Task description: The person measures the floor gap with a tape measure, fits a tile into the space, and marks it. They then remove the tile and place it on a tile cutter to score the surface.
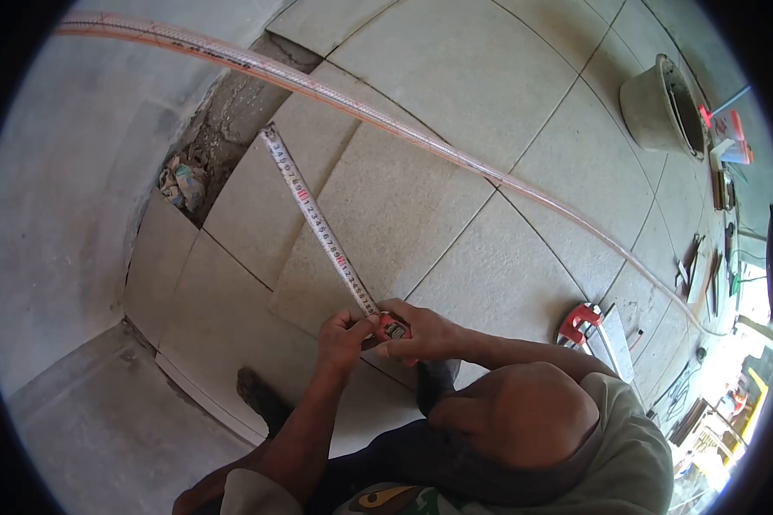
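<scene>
My right hand (423,330) is closed around the red case of a tape measure (393,328). Just at the mouth of the case, the fingers of my left hand (343,340) pinch the white tape blade (318,221). The blade runs out straight, up and to the left over the floor tiles, and its tip lies near the edge of an untiled gap (232,107). Under the blade is a pale tile (378,206) that seems to rest on top of other tiles.
A clear braided hose (386,120) crosses above the tape. Crumpled wrapping (185,182) lies in the gap beside the wall (77,172). A bucket (661,107) stands far right. A red tool (580,323) is right of my arm, with several hand tools (700,266) beyond.
</scene>
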A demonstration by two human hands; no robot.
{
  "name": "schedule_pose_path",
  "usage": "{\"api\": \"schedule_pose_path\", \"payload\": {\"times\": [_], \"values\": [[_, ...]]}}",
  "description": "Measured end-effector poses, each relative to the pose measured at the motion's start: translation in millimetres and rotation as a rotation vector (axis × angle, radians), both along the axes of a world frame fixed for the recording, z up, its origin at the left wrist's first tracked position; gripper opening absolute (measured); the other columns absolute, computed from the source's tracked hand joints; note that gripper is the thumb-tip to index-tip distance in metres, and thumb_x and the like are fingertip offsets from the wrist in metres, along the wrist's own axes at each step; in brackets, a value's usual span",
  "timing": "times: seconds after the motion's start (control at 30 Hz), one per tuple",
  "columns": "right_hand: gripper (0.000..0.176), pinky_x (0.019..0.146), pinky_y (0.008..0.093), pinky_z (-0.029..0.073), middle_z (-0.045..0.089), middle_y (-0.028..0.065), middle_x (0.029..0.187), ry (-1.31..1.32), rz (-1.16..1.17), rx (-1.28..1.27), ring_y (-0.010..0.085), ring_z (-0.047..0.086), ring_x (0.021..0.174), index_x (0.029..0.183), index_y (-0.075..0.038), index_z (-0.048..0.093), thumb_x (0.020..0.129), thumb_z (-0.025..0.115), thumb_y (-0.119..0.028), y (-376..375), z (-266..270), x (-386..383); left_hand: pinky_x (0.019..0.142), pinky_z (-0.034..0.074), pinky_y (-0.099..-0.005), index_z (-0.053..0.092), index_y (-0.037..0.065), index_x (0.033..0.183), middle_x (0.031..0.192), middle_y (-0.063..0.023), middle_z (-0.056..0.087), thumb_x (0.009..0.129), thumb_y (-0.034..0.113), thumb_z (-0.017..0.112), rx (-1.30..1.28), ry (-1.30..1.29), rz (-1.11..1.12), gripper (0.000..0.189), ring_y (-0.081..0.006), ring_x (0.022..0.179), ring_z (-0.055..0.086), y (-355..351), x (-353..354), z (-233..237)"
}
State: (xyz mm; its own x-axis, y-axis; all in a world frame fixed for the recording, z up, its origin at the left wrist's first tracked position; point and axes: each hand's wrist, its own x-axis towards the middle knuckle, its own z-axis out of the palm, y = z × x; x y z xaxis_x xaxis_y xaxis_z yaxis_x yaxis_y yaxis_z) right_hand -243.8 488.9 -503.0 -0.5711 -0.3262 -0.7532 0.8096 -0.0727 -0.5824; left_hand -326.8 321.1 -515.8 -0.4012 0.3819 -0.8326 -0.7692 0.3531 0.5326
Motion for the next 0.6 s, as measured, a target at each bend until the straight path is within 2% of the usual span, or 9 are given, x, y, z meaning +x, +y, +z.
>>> {"api": "schedule_pose_path", "payload": {"times": [0.13, 0.2, 0.23, 0.3, 0.33, 0.4, 0.43, 0.5, 0.6], "values": [[0.085, 0.088, 0.0384, 0.046, 0.058, 0.0227, 0.111, 0.232, -0.034, 0.191, 0.0305, 0.058, 0.105, 0.137, -0.001, 0.034, 0.072, 0.07, -0.042, 10, -9, 12, 0.071, 0.05, -0.0282, 0.064, 0.0, 0.099, 0.086, -0.0053, 0.066, 0.086, 0.024, 0.066, -0.095, 0.192, -0.29, 0.028, -0.012, 0.077, 0.061, -1, -16, -3], [0.087, 0.09, 0.0389, 0.045, 0.058, 0.0247, 0.111, 0.178, -0.074, 0.325, 0.0331, 0.058, 0.104, 0.135, 0.002, 0.036, 0.069, 0.072, -0.041, 19, -11, 24, 0.078, 0.05, -0.0336, 0.064, 0.0, 0.105, 0.095, -0.0096, 0.066, 0.085, 0.033, 0.068, -0.187, 0.542, -0.467, 0.039, -0.0199, 0.084, 0.063, -8, -30, 0], [0.087, 0.09, 0.0389, 0.045, 0.058, 0.0247, 0.111, 0.182, -0.098, 0.326, 0.0331, 0.058, 0.104, 0.135, 0.002, 0.036, 0.069, 0.072, -0.041, 26, -9, 28, 0.078, 0.05, -0.0336, 0.064, 0.0, 0.105, 0.095, -0.0096, 0.066, 0.085, 0.033, 0.068, -0.184, 0.552, -0.488, 0.039, -0.0199, 0.084, 0.063, -11, -40, 1], [0.085, 0.09, 0.0393, 0.045, 0.059, 0.0243, 0.11, 0.145, -0.052, 0.415, 0.0323, 0.057, 0.105, 0.135, 0.001, 0.036, 0.069, 0.073, -0.038, 46, 1, 37, 0.091, 0.045, -0.039, 0.058, -0.002, 0.117, 0.11, -0.0167, 0.062, 0.085, 0.042, 0.066, -0.164, 0.69, -0.255, 0.055, -0.0254, 0.104, 0.058, -18, -62, 1], [0.084, 0.088, 0.038, 0.046, 0.059, 0.0251, 0.111, 0.108, -0.046, 0.495, 0.0331, 0.058, 0.103, 0.133, 0.004, 0.038, 0.068, 0.072, -0.038, 55, 4, 44, 0.091, 0.045, -0.039, 0.058, -0.002, 0.117, 0.11, -0.0167, 0.062, 0.085, 0.042, 0.066, -0.16, 0.696, -0.272, 0.055, -0.0254, 0.104, 0.058, -18, -72, 4], [0.082, 0.082, 0.0359, 0.049, 0.059, 0.0254, 0.11, -0.043, -0.057, 0.548, 0.0316, 0.061, 0.097, 0.13, 0.007, 0.041, 0.067, 0.07, -0.036, 80, 28, 44, 0.098, 0.04, -0.0422, 0.049, -0.002, 0.126, 0.127, -0.0205, 0.051, 0.085, 0.047, 0.063, -0.363, 0.747, -0.187, 0.065, -0.0297, 0.12, 0.048, -18, -89, 12], [0.08, 0.078, 0.035, 0.051, 0.06, 0.025, 0.109, -0.153, -0.072, 0.521, 0.0292, 0.063, 0.094, 0.129, 0.008, 0.042, 0.068, 0.07, -0.035, 97, 49, 39, 0.098, 0.04, -0.0422, 0.049, -0.002, 0.126, 0.127, -0.0205, 0.051, 0.085, 0.047, 0.063, -0.364, 0.749, -0.195, 0.065, -0.0297, 0.12, 0.048, -16, -92, 12], [0.076, 0.068, 0.0337, 0.053, 0.062, 0.0215, 0.1, -0.057, -0.147, 0.69, 0.0255, 0.064, 0.083, 0.125, 0.008, 0.046, 0.068, 0.071, -0.036, 127, 67, 39, 0.1, 0.039, -0.0447, 0.04, -0.001, 0.134, 0.135, -0.0224, 0.041, 0.087, 0.049, 0.06, -0.454, 0.866, -0.247, 0.071, -0.0353, 0.126, 0.041, -12, -97, 12], [0.064, 0.076, 0.0375, 0.051, 0.059, 0.0183, 0.101, 0.122, -0.294, 1.178, 0.0248, 0.06, 0.09, 0.118, 0.003, 0.051, 0.071, 0.071, -0.037, 163, 51, 10, 0.101, 0.036, -0.0486, 0.037, 0.0, 0.136, 0.136, -0.0232, 0.04, 0.086, 0.052, 0.059, -0.532, 1.041, -0.421, 0.075, -0.0375, 0.128, 0.038, -8, -86, -17]]}}
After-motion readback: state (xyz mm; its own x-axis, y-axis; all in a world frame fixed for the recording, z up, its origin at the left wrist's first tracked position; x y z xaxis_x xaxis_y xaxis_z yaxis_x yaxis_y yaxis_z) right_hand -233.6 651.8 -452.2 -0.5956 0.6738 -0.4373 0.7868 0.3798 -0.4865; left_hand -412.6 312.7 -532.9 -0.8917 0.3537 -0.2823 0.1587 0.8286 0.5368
